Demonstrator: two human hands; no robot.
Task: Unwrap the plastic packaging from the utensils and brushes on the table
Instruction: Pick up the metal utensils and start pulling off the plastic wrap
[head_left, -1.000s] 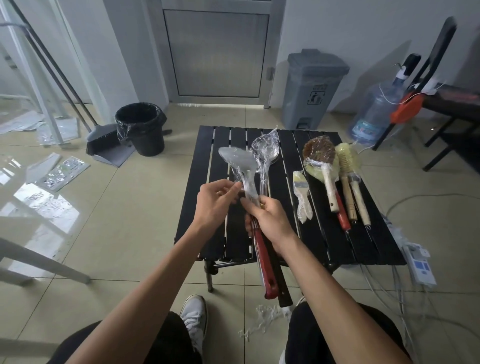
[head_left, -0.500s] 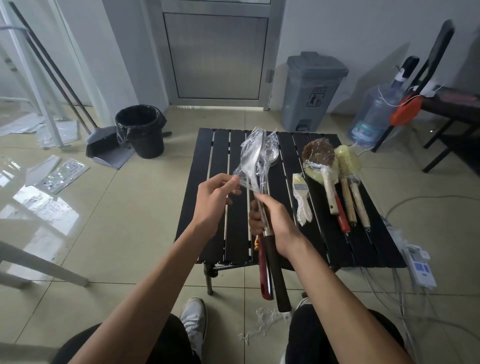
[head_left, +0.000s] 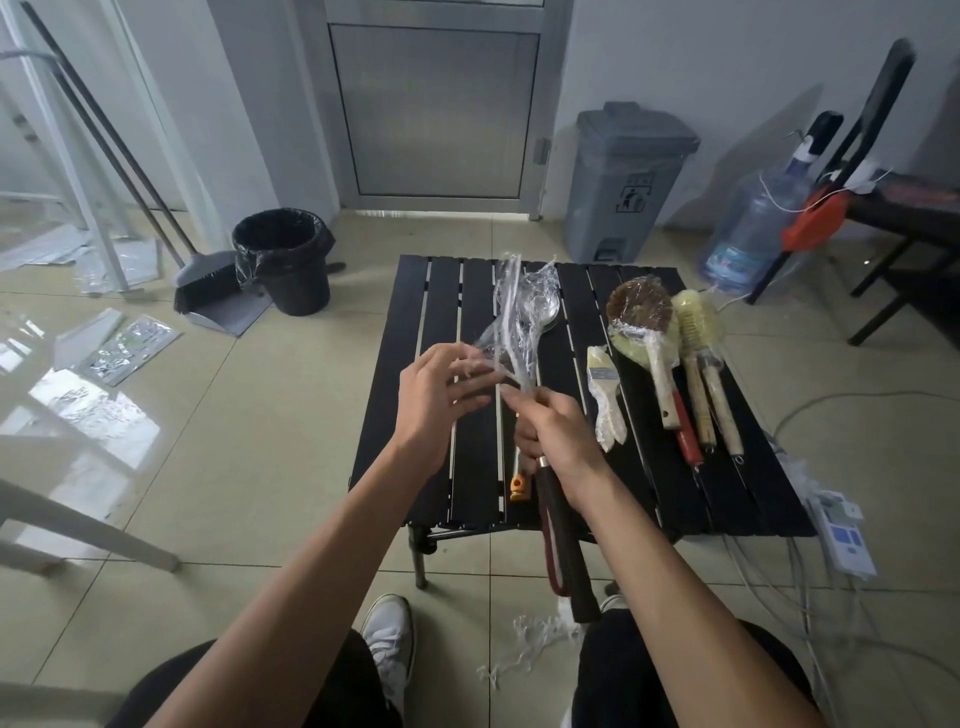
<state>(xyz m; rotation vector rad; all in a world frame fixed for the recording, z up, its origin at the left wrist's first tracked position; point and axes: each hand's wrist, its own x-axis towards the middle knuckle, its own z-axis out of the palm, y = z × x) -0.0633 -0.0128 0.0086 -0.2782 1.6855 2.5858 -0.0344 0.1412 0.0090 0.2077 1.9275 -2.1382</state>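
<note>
Head view looks down on a black slatted surface (head_left: 441, 415), the landmark for everything around it. Above its near half, the right hand (head_left: 558, 441) is closed around the necks of two long metal utensils (head_left: 524, 317), whose heads rise over the middle slats and whose dark handle (head_left: 566, 545) and red handle (head_left: 551, 564) hang past the near edge. Clear plastic wrap (head_left: 506, 325) clings crumpled around the utensil heads. The left hand (head_left: 436, 395), just left of the right one, has its fingers partly curled, with thumb and fingertips pinching a loose tail of that wrap; motion blur hides the exact grip. On the right half of the surface lie the wrapped brushes: a small flat paintbrush (head_left: 602, 387), then a round brown-headed brush (head_left: 641, 317) over a yellow-green pad, then two pale bottle brushes (head_left: 698, 332) side by side, nearest the right edge. A small orange piece (head_left: 518, 486) rests at the near edge, under the right hand. On the floor beyond the far left corner stands a black lined bin (head_left: 283, 260) beside a dustpan (head_left: 223, 306); behind the far edge stands a grey pedal bin (head_left: 626, 182). Shreds of white plastic (head_left: 524, 644) lie on the floor before the near edge.
</note>
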